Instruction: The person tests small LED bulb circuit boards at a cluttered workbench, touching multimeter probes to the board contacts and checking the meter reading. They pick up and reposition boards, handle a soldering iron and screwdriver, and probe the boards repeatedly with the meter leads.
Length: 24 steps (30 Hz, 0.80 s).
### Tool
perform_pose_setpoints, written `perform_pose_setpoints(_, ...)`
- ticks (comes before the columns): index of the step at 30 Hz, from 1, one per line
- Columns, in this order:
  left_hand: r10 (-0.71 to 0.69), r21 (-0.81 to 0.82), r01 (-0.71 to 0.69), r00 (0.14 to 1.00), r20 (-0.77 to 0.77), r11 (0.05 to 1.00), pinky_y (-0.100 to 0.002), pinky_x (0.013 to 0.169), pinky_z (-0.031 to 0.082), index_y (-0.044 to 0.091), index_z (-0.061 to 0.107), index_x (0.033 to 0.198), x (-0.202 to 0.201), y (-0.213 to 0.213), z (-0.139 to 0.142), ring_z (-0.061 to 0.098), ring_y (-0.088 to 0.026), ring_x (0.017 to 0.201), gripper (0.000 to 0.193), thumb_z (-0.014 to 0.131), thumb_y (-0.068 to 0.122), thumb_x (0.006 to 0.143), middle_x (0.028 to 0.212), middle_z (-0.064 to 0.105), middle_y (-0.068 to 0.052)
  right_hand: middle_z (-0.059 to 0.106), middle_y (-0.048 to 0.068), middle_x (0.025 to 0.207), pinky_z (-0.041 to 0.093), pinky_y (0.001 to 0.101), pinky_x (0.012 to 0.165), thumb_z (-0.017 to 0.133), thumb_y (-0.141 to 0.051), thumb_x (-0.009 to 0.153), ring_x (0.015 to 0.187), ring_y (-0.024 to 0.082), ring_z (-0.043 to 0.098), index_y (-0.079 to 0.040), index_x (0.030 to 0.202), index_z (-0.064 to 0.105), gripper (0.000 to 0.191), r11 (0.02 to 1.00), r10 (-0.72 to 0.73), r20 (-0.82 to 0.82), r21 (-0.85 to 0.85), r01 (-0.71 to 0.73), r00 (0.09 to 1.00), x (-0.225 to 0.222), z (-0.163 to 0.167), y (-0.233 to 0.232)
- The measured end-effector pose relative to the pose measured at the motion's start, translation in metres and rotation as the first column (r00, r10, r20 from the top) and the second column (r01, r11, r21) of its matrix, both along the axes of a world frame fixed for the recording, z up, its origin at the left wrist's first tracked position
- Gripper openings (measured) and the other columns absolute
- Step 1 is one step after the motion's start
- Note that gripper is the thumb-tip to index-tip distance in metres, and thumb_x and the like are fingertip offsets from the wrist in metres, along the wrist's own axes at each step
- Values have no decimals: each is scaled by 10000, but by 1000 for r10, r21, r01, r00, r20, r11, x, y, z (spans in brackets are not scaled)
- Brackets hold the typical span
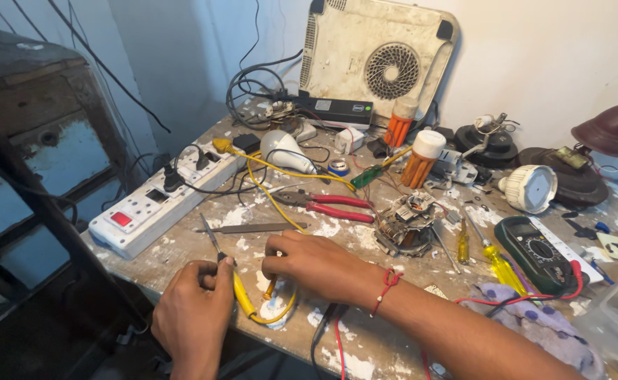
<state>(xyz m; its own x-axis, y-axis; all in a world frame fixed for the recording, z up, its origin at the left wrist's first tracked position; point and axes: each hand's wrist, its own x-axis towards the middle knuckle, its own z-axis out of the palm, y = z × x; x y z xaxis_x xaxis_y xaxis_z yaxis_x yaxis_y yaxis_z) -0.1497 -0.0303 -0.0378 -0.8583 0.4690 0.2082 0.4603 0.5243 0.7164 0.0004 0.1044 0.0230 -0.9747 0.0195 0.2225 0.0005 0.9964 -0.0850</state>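
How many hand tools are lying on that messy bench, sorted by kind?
Pliers, red handles: 1
Screwdrivers, yellow handles: 2
Screwdriver, green handle: 1
Metal file: 1
Total: 5

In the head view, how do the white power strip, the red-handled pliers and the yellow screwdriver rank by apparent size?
1. white power strip
2. red-handled pliers
3. yellow screwdriver

The screwdriver lies nearer to the camera, so the last two are unsure.
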Motion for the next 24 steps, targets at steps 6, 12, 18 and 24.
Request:
perform_pose_setpoints(6,9,55,-3,995,-95,998,-457,670,543,131,766,970,2,0,0,721,-301,770,315,748,426,858,782,751,-31,616,90,1091,512,428,925,656,16,765,1111,300,609,-85,1039,581,301,993,-49,-161,-116,30,986,25,14,18)
perform_pose_setpoints(12,18,306,62,968,-250,950,-402,634,528,93,740,1036,18,6,8,702,-270,705,236,772,272,885,820,729,-54,659,102,986,532,372,771,662,-57,900,900,245,682,-56,1084,616,189,892,-422,-254,-290,348,870,89,46,29)
perform_pose_setpoints(18,-297,370,367,926,-233,853,-376,556,525,87,748,1036,50,28,31,688,-228,576,248,775,238,840,774,732,-76,732,57,911,561,297,700,687,-131,928,805,132,709,-64,1050,633,149,738,-673,-361,-372,562,645,162,60,39)
perform_pose_setpoints(24,-722,249,738,671,-170,627,-363,582,570,101,749,1029,89,59,43,733,-223,617,285,778,266,798,783,756,-69,725,74,1005,535,271,680,608,-92,968,841,91,642,-32,1109,575,157,487,-836,-305,-796,360,456,225,50,57)
